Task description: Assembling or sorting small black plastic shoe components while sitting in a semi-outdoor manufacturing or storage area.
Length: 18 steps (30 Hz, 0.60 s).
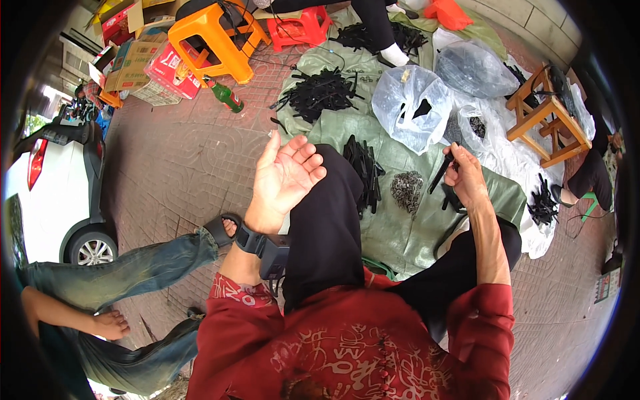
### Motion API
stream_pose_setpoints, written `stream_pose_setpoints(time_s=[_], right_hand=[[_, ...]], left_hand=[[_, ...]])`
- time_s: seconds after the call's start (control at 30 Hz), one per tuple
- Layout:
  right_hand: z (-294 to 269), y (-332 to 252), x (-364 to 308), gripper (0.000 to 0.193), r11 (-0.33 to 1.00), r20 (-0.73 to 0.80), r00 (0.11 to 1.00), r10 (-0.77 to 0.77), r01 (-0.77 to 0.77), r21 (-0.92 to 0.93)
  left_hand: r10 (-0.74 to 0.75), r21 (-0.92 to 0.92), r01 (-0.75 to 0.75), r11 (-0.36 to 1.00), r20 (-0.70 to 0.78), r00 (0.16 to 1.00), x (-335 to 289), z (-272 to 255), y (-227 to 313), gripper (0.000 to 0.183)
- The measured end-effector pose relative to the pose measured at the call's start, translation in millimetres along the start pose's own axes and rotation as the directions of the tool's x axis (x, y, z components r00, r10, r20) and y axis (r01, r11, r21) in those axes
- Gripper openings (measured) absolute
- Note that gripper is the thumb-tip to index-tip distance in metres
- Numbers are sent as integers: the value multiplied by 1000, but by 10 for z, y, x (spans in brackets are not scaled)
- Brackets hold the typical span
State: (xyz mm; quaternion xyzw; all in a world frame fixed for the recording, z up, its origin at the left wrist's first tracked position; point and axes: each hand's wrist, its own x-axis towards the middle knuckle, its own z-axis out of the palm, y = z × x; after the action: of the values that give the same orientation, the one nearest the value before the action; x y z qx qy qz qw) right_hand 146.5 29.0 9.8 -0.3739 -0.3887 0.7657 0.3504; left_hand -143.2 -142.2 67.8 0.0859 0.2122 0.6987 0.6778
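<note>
My left hand [283, 175] is raised above my knee, palm up, with its fingers loosely spread and nothing in it. My right hand [469, 179] pinches a thin black strip [439, 173] between thumb and fingers over the green sheet [393, 235]. Between my legs on that sheet lies a small heap of little metallic pieces [407, 191]. To its left is a bundle of long black strips [362, 170], partly hidden by my knee. A few more dark strips [453, 199] rest below my right hand.
Ahead are a larger pile of black strips [323, 95], clear plastic bags [411, 107] and a green bottle [225, 96]. An orange stool [223, 43] and cardboard boxes stand far left; a wooden stool [553, 127] stands right. Another person's jeans-clad leg [133, 270] extends from the left, near a white car.
</note>
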Motion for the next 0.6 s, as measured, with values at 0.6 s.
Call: stream_pose_setpoints(time_s=[0.6], right_hand=[[-30, -113, -140, 20, 997, 6, 999, -48, 47, 53]], left_hand=[[284, 749, -276, -603, 525, 803, -142, 142, -269, 33]])
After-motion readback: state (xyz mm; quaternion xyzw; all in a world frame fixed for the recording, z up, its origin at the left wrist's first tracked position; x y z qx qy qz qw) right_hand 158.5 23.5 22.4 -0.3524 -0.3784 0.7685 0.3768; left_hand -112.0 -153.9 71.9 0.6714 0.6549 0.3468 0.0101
